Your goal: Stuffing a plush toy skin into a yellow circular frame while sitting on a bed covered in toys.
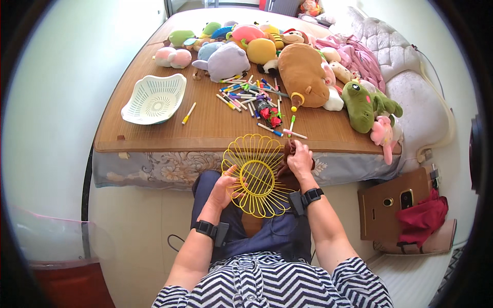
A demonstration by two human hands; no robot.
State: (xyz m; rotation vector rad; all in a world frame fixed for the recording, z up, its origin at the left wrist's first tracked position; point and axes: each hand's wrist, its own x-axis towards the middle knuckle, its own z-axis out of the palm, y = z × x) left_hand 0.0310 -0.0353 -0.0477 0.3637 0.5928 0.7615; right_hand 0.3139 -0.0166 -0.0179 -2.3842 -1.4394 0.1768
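A yellow wire basket (257, 160) with a looped, petal-like rim is held over my lap, its round bottom facing up toward me. My left hand (224, 189) grips its left side, thumb and fingers around the wires. At the basket's right edge, my right hand (301, 162) is closed on a bunched brown cloth (289, 177), which lies against the wires. Part of the cloth is hidden behind my right hand and the basket.
Ahead is a mat-covered bed (169, 136). On it are a white slotted basket (154, 100), many scattered markers (241, 95), red artificial roses (270, 115) and a heap of plush toys (303, 77). A brown safe (382, 205) draped with a red cloth (423, 219) stands at right.
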